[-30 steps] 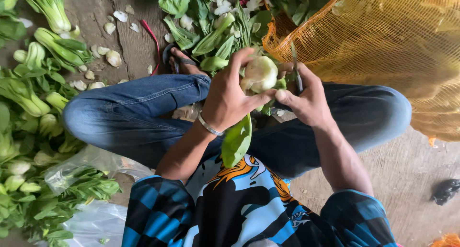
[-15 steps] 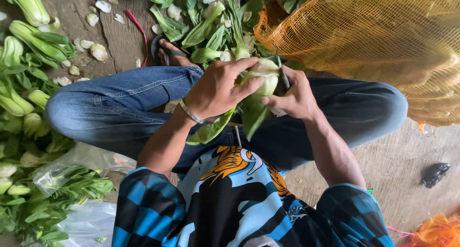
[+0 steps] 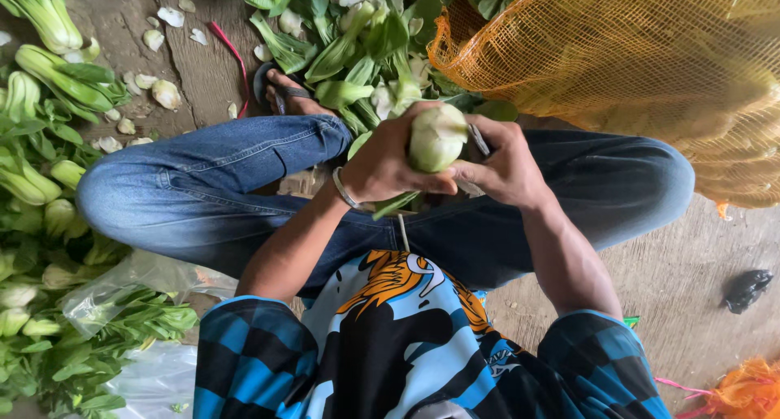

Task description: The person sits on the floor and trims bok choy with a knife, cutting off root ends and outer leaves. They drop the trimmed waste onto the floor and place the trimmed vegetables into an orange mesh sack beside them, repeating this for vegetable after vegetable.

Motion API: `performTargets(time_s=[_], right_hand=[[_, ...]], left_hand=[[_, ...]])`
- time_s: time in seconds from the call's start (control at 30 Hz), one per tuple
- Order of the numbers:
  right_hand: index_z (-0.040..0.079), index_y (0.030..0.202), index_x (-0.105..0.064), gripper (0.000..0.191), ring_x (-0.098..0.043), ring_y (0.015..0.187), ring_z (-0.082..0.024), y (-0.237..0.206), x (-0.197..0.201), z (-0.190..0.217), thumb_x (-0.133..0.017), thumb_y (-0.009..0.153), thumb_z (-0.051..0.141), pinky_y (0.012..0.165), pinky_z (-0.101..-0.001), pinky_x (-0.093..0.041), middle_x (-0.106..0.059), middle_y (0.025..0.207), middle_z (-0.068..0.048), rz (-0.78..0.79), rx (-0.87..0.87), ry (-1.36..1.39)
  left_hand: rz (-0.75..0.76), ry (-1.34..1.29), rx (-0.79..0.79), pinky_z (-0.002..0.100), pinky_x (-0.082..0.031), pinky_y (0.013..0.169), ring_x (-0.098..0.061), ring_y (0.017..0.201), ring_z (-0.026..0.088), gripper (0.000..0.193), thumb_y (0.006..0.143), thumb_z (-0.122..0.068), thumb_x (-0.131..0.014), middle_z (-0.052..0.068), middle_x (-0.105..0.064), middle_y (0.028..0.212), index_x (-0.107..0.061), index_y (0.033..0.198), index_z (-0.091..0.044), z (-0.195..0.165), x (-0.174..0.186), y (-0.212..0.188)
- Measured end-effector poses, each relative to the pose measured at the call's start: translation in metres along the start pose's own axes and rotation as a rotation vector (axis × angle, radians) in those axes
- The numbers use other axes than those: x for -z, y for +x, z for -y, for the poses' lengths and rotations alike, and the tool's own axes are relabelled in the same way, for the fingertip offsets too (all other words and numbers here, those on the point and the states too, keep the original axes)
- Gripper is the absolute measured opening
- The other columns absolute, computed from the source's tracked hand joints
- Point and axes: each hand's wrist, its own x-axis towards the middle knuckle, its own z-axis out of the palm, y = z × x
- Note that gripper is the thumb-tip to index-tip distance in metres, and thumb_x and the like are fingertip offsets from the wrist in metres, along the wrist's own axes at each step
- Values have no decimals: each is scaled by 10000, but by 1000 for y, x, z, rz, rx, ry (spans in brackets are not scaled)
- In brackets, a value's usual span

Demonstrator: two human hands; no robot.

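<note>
L hand (image 3: 388,161) grip wraps the bok choy (image 3: 437,136) at its base, above the lap; R hand (image 3: 502,169) pinches a knife (image 3: 478,139) vs the stem. Best: shallow cuts, thumb clear. Trimmed heads w/ scraps lie on floor (image 3: 691,273), mesh sack (image 3: 642,62) to the R.

A second ago my left hand (image 3: 388,163) lay over the bok choy head (image 3: 436,137) with a long green leaf hanging below my wrist. Now I have turned the head so its pale cut base faces up, and only a short bit of green shows under my palm. My right hand (image 3: 505,171) has closed in against the head, with the knife blade (image 3: 478,140) at its side.
</note>
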Motion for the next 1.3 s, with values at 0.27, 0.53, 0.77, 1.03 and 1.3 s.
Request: performTargets(time_s=[0.27, 0.53, 0.77, 1.03, 1.3], right_hand=[[31, 1224, -408, 549, -629, 738, -305, -3, -2, 32, -761, 948, 348, 680, -397, -515, -600, 934, -118, -105, 273, -494], [73, 1161, -530, 471, -646, 712, -301, 0, 1, 57, -861, 905, 289, 621, -396, -524, -652, 1003, -101, -98, 369, -611], [97, 1102, -597, 416, -630, 689, -248, -3, 2, 63, -888, 885, 300, 598, -359, -505, -650, 960, -50, -99, 369, -608], [113, 1072, -624, 410, -657, 716, -216, -7, 6, 62, -892, 853, 334, 593, -347, -500, -665, 940, -29, -90, 433, -598], [120, 1053, -629, 423, -653, 701, -208, -9, 4, 65, -907, 843, 359, 579, -342, -492, -675, 937, -21, -89, 451, -616]], left_hand=[[-534, 495, -254, 394, -568, 962, -697, 1097, 316, 851, 735, -442, -1000, 131, -680, 1205, -531, 1328, -51, 12, -2, -7], [-672, 632, -278, 417, -530, 906, -671, 1007, 309, 746, 765, -369, -1017, 120, -673, 1132, -551, 1245, -39, 16, -13, -10], [-611, 582, -333, 457, -488, 914, -656, 1001, 324, 648, 748, -200, -938, 136, -665, 1106, -542, 1237, -41, 18, -17, -12], [-618, 440, -473, 416, -495, 896, -666, 944, 269, 602, 804, -178, -940, 100, -679, 1054, -517, 1212, -50, 17, -19, -9], [-589, 440, -508, 429, -498, 886, -660, 915, 281, 543, 790, -205, -891, 123, -677, 1026, -539, 1166, -34, 17, -20, -13]])
